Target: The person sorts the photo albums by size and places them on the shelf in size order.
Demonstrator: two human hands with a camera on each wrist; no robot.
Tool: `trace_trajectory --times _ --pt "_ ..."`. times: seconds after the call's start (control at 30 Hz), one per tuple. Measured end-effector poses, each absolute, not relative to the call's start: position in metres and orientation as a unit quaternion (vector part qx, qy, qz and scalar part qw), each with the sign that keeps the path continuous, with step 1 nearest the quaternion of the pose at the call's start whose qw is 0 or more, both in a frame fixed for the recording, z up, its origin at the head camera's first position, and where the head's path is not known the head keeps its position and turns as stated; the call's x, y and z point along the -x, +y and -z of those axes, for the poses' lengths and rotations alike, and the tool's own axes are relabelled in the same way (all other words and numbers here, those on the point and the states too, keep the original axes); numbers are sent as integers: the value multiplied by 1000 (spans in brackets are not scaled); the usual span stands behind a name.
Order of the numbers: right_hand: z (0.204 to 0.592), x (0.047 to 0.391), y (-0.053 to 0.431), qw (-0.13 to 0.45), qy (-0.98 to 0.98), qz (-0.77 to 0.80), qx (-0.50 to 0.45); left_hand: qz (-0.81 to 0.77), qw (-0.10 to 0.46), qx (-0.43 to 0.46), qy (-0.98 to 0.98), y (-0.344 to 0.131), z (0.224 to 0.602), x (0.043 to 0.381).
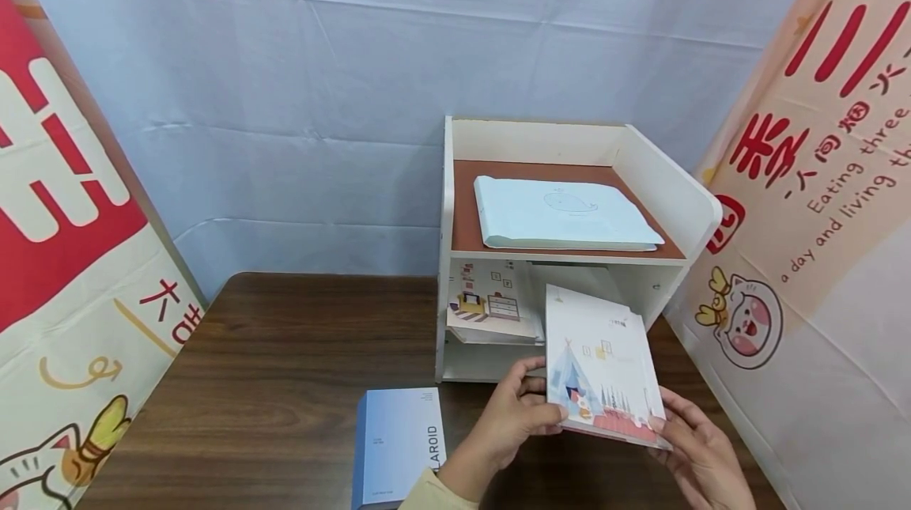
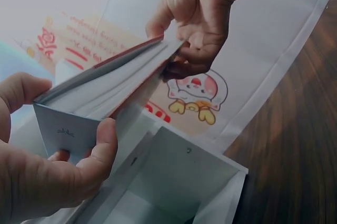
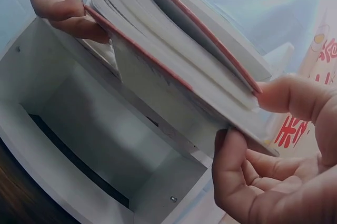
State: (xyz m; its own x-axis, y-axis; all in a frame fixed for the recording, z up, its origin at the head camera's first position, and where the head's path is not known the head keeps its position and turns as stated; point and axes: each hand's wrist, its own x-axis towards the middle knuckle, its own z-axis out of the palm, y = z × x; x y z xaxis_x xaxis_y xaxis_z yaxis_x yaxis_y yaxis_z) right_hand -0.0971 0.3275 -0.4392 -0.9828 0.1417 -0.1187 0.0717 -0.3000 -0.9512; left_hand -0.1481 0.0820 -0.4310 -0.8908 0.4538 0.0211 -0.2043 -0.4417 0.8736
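A hardcover book (image 1: 605,360) with a tent drawing on its pale cover is held in front of the white shelf, tilted. My left hand (image 1: 515,411) pinches its lower left corner, thumb on the cover. At the lower right corner, my right hand (image 1: 693,447) grips it between thumb and fingers. In the left wrist view the book's spine (image 2: 68,129) faces the left hand and the page edges show between the two covers. The right wrist view shows the pages (image 3: 179,40) slightly fanned, with the right thumb and fingers on opposite covers.
On the brown top of the two-level shelf (image 1: 446,202) lies a pale blue book (image 1: 569,213) with a whale drawing. Another illustrated book (image 1: 491,304) lies on the level below. A blue box-like item (image 1: 402,447) rests on the wooden table (image 1: 285,383), left of my left hand.
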Motion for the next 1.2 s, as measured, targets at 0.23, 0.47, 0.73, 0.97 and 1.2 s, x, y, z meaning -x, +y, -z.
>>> trace_trajectory --times 0.23,0.47,0.73,0.97,1.2 --pt "440 101 331 0 -578 -815 25 -839 188 -120 496 84 433 158" --pt "437 107 330 9 -521 -853 -10 -852 173 -97 484 87 429 163" --pt "430 118 334 20 -465 -884 -45 -881 143 -97 441 96 430 162" --pt "428 130 337 11 -438 -894 -91 -882 109 -91 450 101 429 167" --pt "426 140 341 -9 -392 -913 -113 -876 80 -82 468 105 423 171"
